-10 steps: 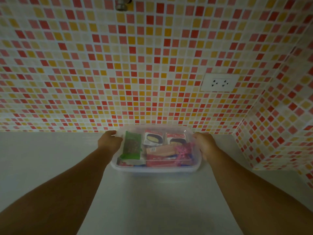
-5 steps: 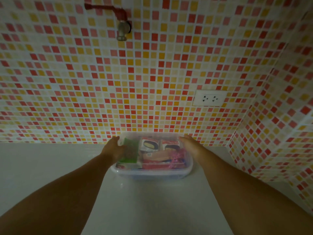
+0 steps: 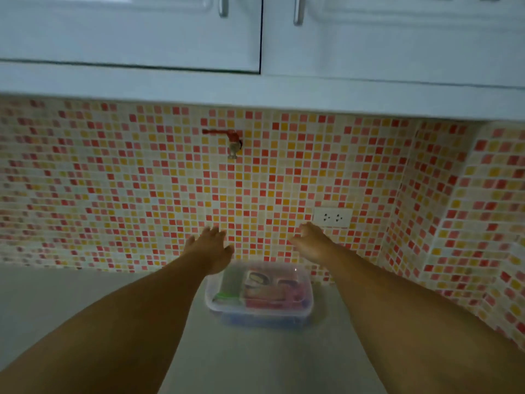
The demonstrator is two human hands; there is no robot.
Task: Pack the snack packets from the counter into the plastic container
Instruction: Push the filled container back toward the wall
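Note:
The clear plastic container (image 3: 308, 308) stands on the white counter against the tiled wall, its lid on. Inside it lie several snack packets (image 3: 267, 291), among them a green one at the left and red and pink ones at the right. My left hand (image 3: 208, 248) is raised above the container's left rear corner, fingers spread, holding nothing. My right hand (image 3: 311, 241) hovers above and behind the container's right side, fingers loosely curled and empty. Neither hand touches the container.
The white counter (image 3: 85, 302) runs left and toward me. A mosaic tiled wall (image 3: 113, 194) stands behind, with a corner at the right. A red-handled tap (image 3: 233, 143) and a socket (image 3: 331, 217) are on the wall. White cupboards (image 3: 142, 32) hang overhead.
Both hands have let go of the container's sides and risen above it. The view has tilted upward, so the cupboards now show and the container sits lower in the frame.

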